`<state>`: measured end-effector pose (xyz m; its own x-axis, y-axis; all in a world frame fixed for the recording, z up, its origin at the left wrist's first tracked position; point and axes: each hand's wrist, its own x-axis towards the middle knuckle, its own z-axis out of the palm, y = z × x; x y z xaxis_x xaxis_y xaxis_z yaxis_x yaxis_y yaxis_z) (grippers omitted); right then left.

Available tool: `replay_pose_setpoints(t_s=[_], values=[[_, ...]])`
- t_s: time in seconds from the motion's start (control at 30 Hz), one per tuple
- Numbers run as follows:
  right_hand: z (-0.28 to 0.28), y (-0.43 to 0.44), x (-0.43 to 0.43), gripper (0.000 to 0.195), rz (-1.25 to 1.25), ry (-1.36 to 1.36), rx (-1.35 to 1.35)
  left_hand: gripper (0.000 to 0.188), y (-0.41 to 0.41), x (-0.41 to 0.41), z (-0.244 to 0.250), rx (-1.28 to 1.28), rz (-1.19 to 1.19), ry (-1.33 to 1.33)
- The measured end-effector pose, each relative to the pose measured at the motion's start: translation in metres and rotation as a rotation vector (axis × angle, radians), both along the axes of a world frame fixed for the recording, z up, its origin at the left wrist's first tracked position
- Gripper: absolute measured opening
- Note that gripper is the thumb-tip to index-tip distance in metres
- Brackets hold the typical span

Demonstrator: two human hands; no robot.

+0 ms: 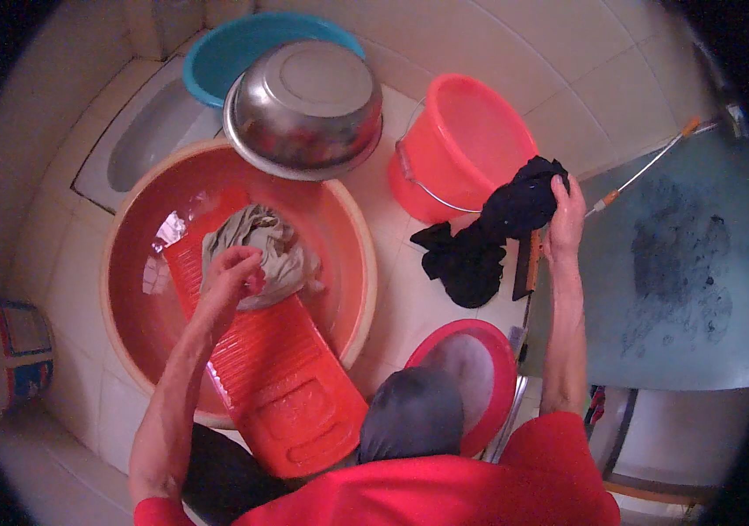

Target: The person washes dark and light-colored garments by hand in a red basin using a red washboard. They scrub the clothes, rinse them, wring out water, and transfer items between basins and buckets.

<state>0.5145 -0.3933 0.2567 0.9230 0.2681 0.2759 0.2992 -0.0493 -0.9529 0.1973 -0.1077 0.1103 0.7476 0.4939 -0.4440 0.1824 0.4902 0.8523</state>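
My right hand (565, 217) grips a bunched black cloth garment (518, 200) beside the rim of a red plastic bucket (404, 187). The garment's lower part hangs down over the tiled floor; whether it touches the tiles cannot be told. My left hand (236, 271) is over a wet, crumpled grey-beige cloth (282, 279), its fingers curled; whether they pinch the fabric is unclear. Under that cloth, a red plastic washboard (295, 388) slants out of a large orange basin (355, 263) holding some water, its near end close to my lap.
An overturned steel bowl (322, 79) rests near the large basin's far rim, before a teal basin (207, 66). A squat toilet (151, 131) lies behind at left. A pink-rimmed basin (506, 388) sits beside my knee. At right are a wet-marked glass panel (585, 315) and a metal rod (644, 171).
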Motion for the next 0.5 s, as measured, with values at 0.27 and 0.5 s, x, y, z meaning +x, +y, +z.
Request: replay_pose_setpoints(t_s=[0.27,0.5], values=[[-0.070,0.008,0.100,0.055,-0.166,-0.653,-0.688,0.017,-0.004,0.012,-0.019,0.052,-0.073,0.000],[-0.087,0.034,0.084,0.050,-0.001,-0.291,-0.940,0.017,0.004,0.001,-0.017,0.211,-0.109,0.084]])
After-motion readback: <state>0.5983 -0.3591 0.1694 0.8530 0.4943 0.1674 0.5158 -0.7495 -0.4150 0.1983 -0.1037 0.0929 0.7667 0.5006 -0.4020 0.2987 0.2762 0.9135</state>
